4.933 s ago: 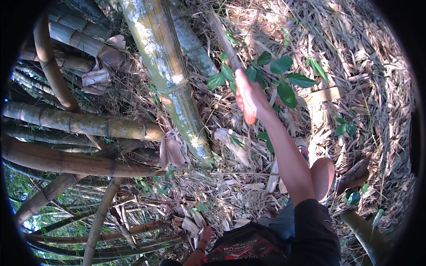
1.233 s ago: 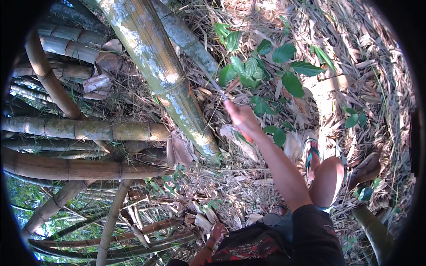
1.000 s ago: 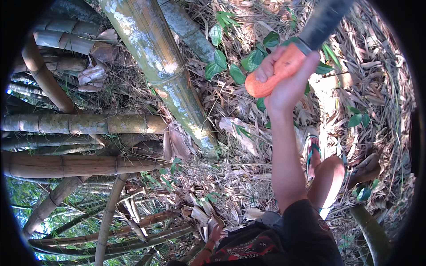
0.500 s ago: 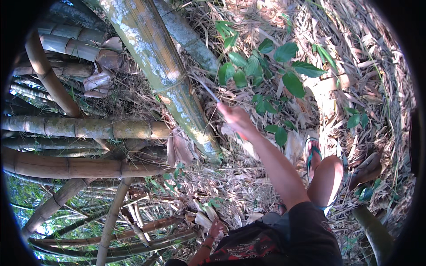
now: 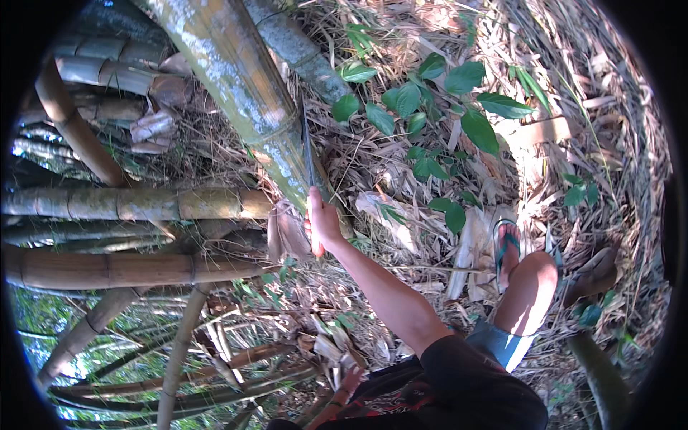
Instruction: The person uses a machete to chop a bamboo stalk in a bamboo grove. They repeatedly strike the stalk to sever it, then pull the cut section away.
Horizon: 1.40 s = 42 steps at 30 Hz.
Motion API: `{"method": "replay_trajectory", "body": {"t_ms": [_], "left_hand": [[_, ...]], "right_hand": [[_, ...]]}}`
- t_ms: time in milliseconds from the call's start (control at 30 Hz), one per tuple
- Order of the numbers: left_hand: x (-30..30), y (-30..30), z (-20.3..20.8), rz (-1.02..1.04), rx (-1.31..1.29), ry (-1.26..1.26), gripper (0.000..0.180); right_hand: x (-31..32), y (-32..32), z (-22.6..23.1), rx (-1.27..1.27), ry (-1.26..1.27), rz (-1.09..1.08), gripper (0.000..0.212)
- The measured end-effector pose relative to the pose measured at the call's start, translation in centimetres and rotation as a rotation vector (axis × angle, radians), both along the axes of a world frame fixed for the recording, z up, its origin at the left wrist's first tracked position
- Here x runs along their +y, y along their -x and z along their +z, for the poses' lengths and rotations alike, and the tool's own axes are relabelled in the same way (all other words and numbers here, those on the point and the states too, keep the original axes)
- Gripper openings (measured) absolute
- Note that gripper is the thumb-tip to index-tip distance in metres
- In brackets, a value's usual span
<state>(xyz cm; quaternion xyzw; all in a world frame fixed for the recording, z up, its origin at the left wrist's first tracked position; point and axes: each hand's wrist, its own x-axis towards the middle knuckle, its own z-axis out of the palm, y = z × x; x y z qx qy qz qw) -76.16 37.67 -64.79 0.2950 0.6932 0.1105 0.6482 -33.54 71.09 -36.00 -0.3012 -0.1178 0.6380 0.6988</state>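
Red print (image 5: 398, 403) on black shirt (image 5: 480, 380). Right hand (image 5: 325, 222) fingers clench an orange-handled metal machete (image 5: 307, 150), pointing forward; left hand (image 5: 350, 382) fingers indistinct.

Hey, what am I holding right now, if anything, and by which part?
Your right hand holds a machete by its orange handle, fingers wrapped around it. Whether your left hand grips anything can't be told.
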Motion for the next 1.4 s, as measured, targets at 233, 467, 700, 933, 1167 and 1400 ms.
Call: {"method": "replay_trajectory", "body": {"t_ms": [233, 467, 700, 933, 1167, 1400], "left_hand": [[3.3, -4.8, 2.4, -0.181, 0.270, -0.097, 0.061], [-1.3, -0.2, -0.1, 0.007, 0.002, -0.032, 0.051], [-5.0, 1.3, 0.5, 0.118, -0.042, 0.057, 0.046], [-0.6, -1.5, 1.3, 0.122, -0.097, 0.091, 0.058], [0.8, -3.2, 2.2, -0.109, 0.201, -0.052, 0.067], [-3.6, -2.3, 1.4, 0.058, 0.049, -0.054, 0.046]], "right_hand": [[-2.6, -13.3, -2.3, -0.677, 0.048, 0.195, 0.064], [-8.7, -23.2, 11.3, -0.355, -0.403, -0.553, 0.062], [-3.8, -6.1, 4.2, 0.209, -0.211, -0.425, 0.066], [-2.4, -6.2, 1.6, -0.312, 0.188, 0.248, 0.063], [-6.3, -20.3, 6.4, -0.365, -0.029, -0.104, 0.056], [-9.7, -16.3, 12.1, 0.212, -0.642, -0.873, 0.065]]}}
